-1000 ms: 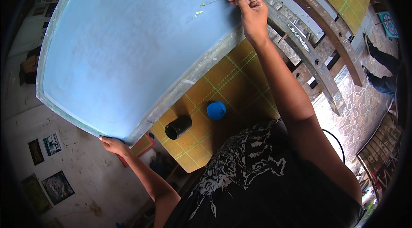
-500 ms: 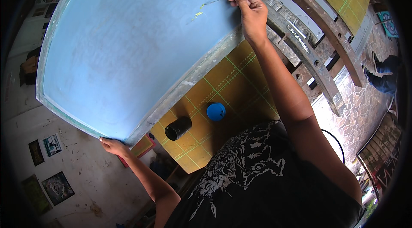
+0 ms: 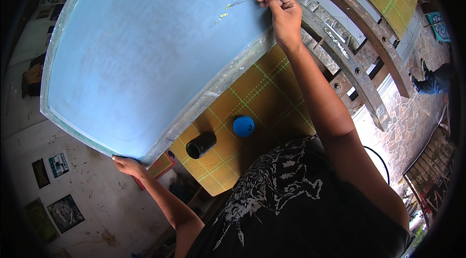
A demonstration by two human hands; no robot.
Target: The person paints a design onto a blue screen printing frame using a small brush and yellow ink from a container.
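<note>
Blue-faced, the screen (image 3: 150, 59) reaches over the counter (image 3: 272, 83): likely light, rim (image 3: 208, 94) stiff, face fragile, best held by the rim. The left hand (image 3: 130, 166) clasps its near corner, fingers (image 3: 118, 160) partly hidden; fingers of the right hand (image 3: 287, 15) pinch a wire (image 3: 245, 1) at its right edge. Off its near edge sit a jar (image 3: 202, 145) and lid (image 3: 243, 126).

The place looks like a workshop. A framed blue panel (image 3: 145, 59) takes up the upper left of the frame, and a worn yellow board (image 3: 264, 95) ruled with green grid lines spreads across the centre, bearing a dark jar (image 3: 206, 143) and a blue tub (image 3: 244, 126). At upper right run heavy bolted beams (image 3: 371, 21), scuffed and marked. Pictures (image 3: 66, 213) hang on a stained wall (image 3: 124, 204) at lower left; irregular stone paving (image 3: 407, 122) covers the floor at right.
</note>
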